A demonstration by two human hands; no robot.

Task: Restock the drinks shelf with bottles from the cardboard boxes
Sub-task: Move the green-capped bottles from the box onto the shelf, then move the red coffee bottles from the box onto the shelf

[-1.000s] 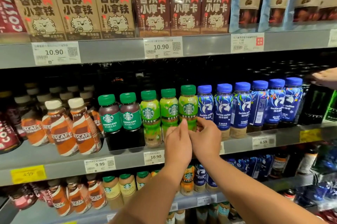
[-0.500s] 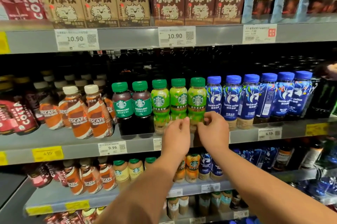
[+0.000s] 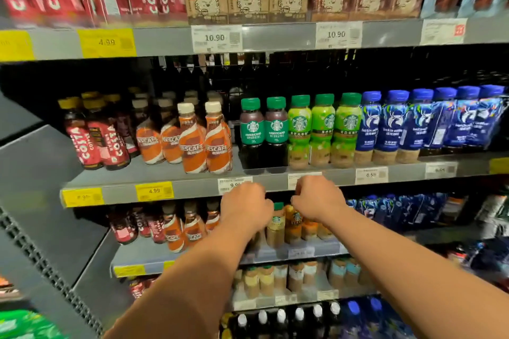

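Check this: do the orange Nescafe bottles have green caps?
No, the orange Nescafe bottles carry cream caps; green caps top the Starbucks bottles.

packed bottles [image 3: 323, 129] block the shelf [image 3: 192, 189] front; dark headroom above them.

both bare forearms reach forward and up from the lower edge, converging toward the middle; the left hand [image 3: 245, 205] and the right hand [image 3: 316, 198] sit side by side at one height, near but apart. backs face the camera; fingers curl under into loose fists.
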